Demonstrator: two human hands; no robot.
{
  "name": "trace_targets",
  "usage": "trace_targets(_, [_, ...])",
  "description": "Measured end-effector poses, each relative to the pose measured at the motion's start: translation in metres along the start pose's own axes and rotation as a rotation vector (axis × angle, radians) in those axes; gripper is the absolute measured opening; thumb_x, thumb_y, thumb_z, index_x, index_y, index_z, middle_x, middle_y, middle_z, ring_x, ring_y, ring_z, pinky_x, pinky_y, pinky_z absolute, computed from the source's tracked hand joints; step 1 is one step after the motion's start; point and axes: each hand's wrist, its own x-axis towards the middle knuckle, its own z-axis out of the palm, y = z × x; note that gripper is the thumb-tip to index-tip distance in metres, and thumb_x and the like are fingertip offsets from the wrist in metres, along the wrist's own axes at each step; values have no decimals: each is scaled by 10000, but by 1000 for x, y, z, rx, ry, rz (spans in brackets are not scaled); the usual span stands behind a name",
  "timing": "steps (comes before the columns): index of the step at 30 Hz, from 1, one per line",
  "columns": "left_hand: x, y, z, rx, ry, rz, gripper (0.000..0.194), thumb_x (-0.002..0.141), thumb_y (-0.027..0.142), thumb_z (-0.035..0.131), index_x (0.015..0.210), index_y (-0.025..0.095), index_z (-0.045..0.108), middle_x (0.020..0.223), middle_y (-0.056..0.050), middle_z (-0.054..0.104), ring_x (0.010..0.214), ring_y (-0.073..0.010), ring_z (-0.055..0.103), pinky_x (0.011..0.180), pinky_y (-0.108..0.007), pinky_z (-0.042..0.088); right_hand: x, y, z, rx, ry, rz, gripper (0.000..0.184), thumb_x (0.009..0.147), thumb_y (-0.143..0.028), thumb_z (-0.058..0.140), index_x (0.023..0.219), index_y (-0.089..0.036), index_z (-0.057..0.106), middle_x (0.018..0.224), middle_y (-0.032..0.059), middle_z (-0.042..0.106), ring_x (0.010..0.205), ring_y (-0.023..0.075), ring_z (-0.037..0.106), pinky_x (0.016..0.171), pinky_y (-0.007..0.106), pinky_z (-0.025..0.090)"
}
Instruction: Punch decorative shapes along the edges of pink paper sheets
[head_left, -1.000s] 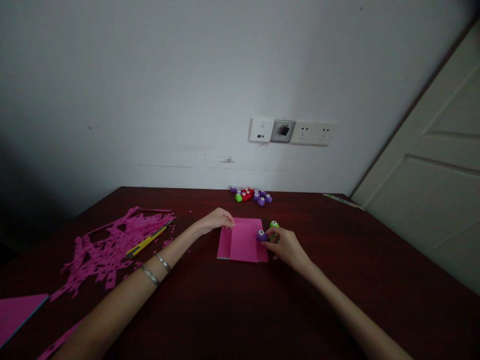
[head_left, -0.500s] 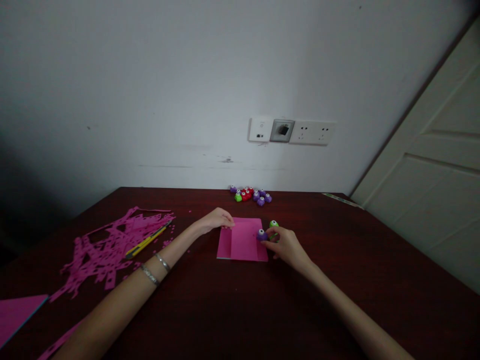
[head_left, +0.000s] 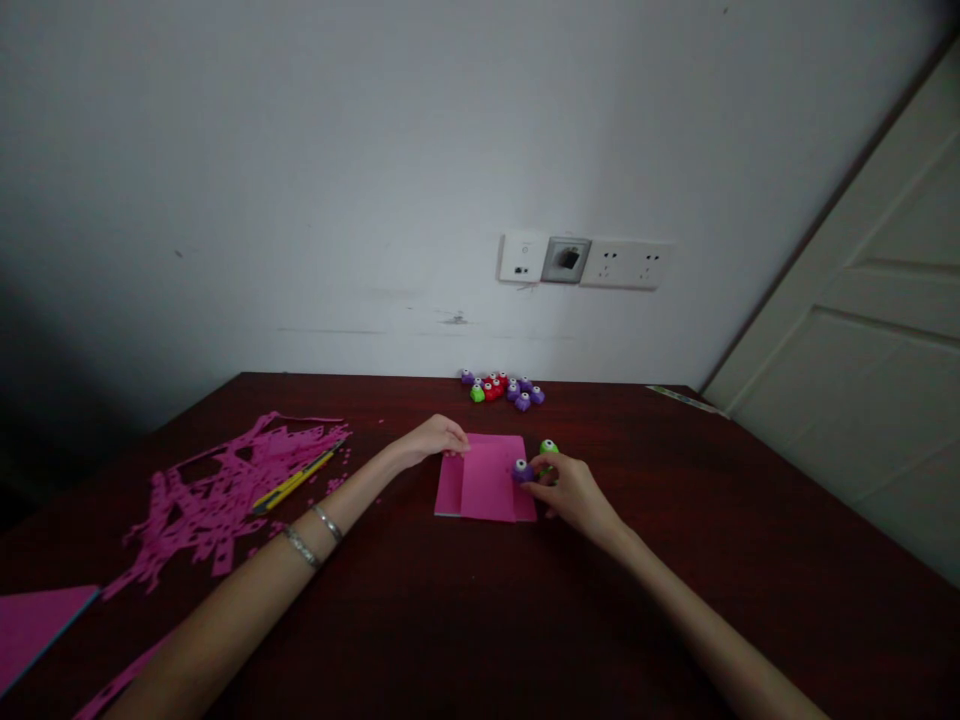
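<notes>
My left hand [head_left: 439, 438] pinches the upper left part of a pink paper [head_left: 487, 485]. The pink piece lies on the table, with another pink layer showing along its left and right sides. In the fingers of my right hand [head_left: 566, 488] is a small purple craft paper punch [head_left: 522, 471] with a white round button on top, held at the paper's right edge. Just behind those fingers stands a green paper punch [head_left: 549, 448], partly covered by the hand. Small marks, too faint to make out, show on the paper beside the purple punch.
Several red, purple and green punches [head_left: 495, 388] cluster at the table's back edge. On the left lie tangled pink paper scraps [head_left: 217, 490] with holes and a yellow utility knife [head_left: 296, 482]. A pink sheet [head_left: 41, 625] lies at the near left. Wall sockets [head_left: 619, 264] sit behind.
Both hands stay nearly in place. The purple punch remains at the paper's right edge, and the view has shifted very slightly.
</notes>
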Motion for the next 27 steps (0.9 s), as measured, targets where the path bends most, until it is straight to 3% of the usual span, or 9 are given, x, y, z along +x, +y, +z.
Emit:
trace_targets(17, [1,1,2,4,41,-35,94,577,177,651,639,109,670,543,-25,608,496,-81,477,510,-224,352,-4,-7,0,-3,-30,-10,211,708,-236,651,896,-149,612,664,-21,533,426,64,508,305,157,447])
trace_targets(27, [-3,6,7,84,51,-48,72,563,145,603,597,117,659,506,-2,577,474,-71,433,467,-214,291,-4,-7,0,-79,-92,-35,234,721,-213,646,946,-151,659,661,-7,564,382,47,451,315,159,372])
